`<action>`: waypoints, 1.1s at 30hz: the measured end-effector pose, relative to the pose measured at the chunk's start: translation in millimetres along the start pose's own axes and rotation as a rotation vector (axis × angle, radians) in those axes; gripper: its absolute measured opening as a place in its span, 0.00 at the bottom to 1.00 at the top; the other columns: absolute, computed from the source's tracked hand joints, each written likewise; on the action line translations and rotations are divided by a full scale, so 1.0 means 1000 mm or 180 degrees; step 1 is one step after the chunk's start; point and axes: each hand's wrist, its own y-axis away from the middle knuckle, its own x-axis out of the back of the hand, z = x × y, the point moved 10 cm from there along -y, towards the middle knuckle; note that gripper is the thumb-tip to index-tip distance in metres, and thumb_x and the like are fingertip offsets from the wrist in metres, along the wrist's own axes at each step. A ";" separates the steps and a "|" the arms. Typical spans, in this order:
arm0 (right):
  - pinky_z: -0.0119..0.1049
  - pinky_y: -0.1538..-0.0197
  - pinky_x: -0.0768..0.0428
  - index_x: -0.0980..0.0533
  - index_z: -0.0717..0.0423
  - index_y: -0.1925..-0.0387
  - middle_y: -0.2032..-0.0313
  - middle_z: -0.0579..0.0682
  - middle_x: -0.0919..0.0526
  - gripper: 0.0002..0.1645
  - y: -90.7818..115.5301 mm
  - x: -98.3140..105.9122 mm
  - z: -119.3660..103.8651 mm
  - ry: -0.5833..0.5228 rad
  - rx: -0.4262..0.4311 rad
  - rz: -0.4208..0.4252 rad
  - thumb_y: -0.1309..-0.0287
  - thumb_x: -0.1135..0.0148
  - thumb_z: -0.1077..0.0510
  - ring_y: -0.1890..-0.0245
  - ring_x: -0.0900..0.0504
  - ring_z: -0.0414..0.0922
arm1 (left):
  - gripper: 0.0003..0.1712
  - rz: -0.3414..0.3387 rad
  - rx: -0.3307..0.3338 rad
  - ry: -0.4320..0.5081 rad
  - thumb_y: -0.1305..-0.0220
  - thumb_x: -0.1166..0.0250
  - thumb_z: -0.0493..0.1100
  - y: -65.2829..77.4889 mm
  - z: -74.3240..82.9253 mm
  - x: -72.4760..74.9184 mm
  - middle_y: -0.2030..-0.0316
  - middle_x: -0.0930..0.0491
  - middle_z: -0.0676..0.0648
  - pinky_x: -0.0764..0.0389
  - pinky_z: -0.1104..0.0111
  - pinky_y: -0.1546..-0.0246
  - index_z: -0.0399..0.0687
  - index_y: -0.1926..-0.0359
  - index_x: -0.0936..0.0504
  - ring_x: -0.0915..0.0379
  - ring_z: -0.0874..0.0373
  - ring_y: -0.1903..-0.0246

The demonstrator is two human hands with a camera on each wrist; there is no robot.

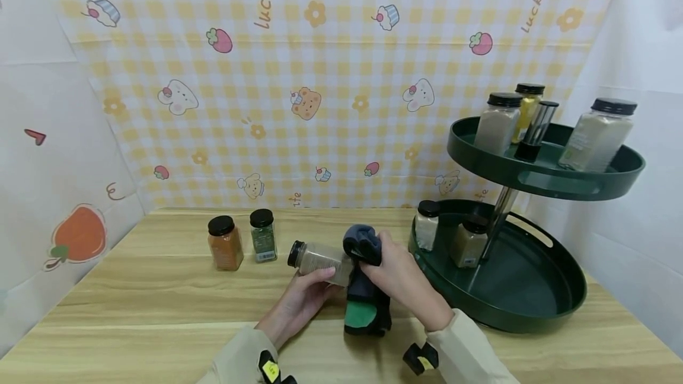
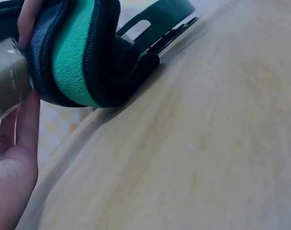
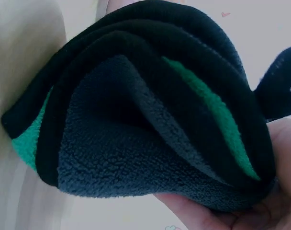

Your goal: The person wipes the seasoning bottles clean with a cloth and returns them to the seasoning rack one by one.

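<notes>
In the head view my left hand [image 1: 305, 302] grips a clear spice jar [image 1: 320, 258] with a black lid and greyish-brown contents. The jar lies tilted on its side above the table, lid toward the left. My right hand [image 1: 393, 265] holds a folded dark blue and green cloth [image 1: 361, 314] with black edging against the base end of the jar. From the left wrist view, the jar's base [image 2: 11, 79] touches the cloth [image 2: 73, 52]. Folds of the cloth [image 3: 117, 139] fill the right wrist view, with my right fingers [image 3: 193, 211] under its edge.
An orange-brown spice jar [image 1: 226, 248] and a green herb jar [image 1: 264, 239] stand at the back left of the wooden table [image 1: 133, 295]. At right is a dark green two-tier rack [image 1: 533, 295]; several jars stand on its upper tray [image 1: 560, 179] and two on the lower.
</notes>
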 end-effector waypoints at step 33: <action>0.37 0.70 0.27 0.35 0.59 0.58 0.68 0.56 0.21 0.35 -0.006 -0.037 0.023 0.0140 -0.0077 -0.0420 0.60 0.26 0.47 0.74 0.25 0.45 | 0.36 0.1045 -0.0542 -0.0440 0.46 0.43 0.38 0.002 0.020 0.034 0.46 0.36 0.49 0.45 0.66 0.39 0.48 0.35 0.41 0.41 0.56 0.47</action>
